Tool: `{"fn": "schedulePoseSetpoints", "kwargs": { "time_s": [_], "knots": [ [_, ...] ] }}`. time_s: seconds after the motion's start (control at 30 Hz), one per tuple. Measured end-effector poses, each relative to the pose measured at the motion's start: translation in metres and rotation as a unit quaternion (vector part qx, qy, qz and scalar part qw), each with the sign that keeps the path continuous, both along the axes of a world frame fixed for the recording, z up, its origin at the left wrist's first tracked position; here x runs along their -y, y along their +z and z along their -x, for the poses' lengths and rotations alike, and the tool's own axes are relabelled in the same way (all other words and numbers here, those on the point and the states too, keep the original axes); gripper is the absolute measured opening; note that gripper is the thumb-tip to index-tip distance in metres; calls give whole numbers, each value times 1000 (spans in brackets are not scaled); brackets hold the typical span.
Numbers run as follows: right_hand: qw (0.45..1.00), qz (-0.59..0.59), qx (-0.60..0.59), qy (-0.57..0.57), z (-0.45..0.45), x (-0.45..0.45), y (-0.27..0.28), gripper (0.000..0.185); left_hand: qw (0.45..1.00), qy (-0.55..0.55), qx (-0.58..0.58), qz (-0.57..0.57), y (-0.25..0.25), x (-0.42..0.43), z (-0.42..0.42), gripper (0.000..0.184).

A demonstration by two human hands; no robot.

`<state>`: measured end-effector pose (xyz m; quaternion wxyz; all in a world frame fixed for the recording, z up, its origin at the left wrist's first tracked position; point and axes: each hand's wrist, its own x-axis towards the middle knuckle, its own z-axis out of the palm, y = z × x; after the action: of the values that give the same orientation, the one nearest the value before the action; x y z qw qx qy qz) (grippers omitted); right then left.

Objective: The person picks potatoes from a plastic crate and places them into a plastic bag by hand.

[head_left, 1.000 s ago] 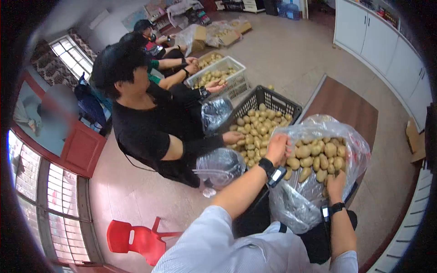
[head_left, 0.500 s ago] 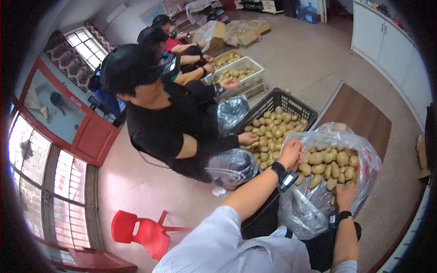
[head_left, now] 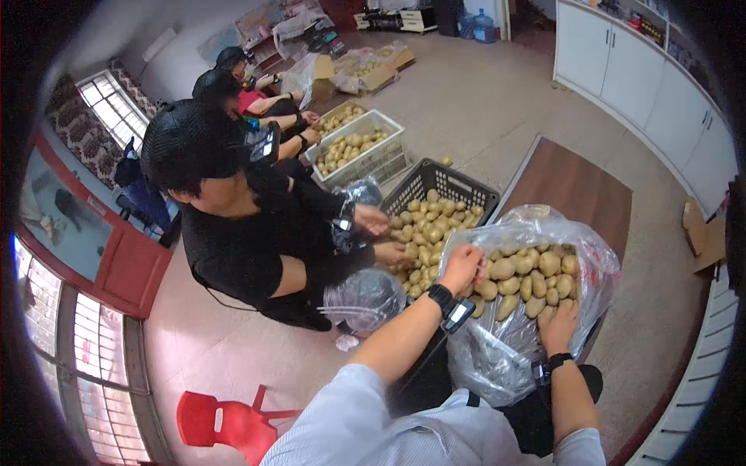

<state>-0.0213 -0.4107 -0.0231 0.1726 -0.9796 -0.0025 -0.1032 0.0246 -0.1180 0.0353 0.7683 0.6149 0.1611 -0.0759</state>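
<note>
A clear plastic bag (head_left: 497,349) lies open in front of me, with many potatoes (head_left: 538,286) inside. At its left rim my left hand (head_left: 464,268) is closed in a pinch on the plastic. My right hand (head_left: 558,326) rests against the nearest potatoes at the lower right, fingers apart and partly over them. Left of the bag, a black crate (head_left: 488,197) holds more potatoes. Both hands of a co-worker (head_left: 233,248) are at that crate's left side; one (head_left: 373,220) is held above the other (head_left: 391,253).
Farther back are a white crate (head_left: 396,158) of potatoes, more boxes and other seated people. A brown board (head_left: 575,190) lies beyond the bag. A wrapped plastic bundle (head_left: 364,299) sits by the co-worker, a red chair (head_left: 225,423) at lower left, white cabinets (head_left: 637,78) at right.
The co-worker's farther hand has come from beside the white crate to the black crate. My right hand's fingers now show more clearly on the potatoes. My left hand stays at the bag's rim.
</note>
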Motion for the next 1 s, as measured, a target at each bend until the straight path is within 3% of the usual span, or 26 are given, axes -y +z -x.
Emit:
{"fn": "schedulePoseSetpoints", "kwargs": {
  "time_s": [0.2,0.27,0.33,0.4,0.53,0.63,0.73,1.0],
  "knots": [
    [999,-5,-14,-28,3,1,-10,69,999,13,-25,46,-3,2,0,19],
    [999,-30,6,-42,5,0,-10,64,1000,6,-20,-17,0,1,2,19],
    [997,56,43,14,9,3,-14,71,1000,0,-18,-24,1,2,1,19],
    [997,65,32,1,17,-6,1,69,999,11,-26,-34,-4,5,0,19],
    [996,94,-5,0,21,-4,0,52,998,-5,9,-68,-13,5,-4,21],
    [993,120,14,19,22,-3,-11,47,975,13,29,-218,11,12,4,25],
    [994,104,-41,12,23,-4,-11,45,962,40,86,-255,-4,18,1,25],
    [997,52,-59,-16,21,-4,-27,47,966,-7,100,-240,-11,30,5,24]
  ]
}}
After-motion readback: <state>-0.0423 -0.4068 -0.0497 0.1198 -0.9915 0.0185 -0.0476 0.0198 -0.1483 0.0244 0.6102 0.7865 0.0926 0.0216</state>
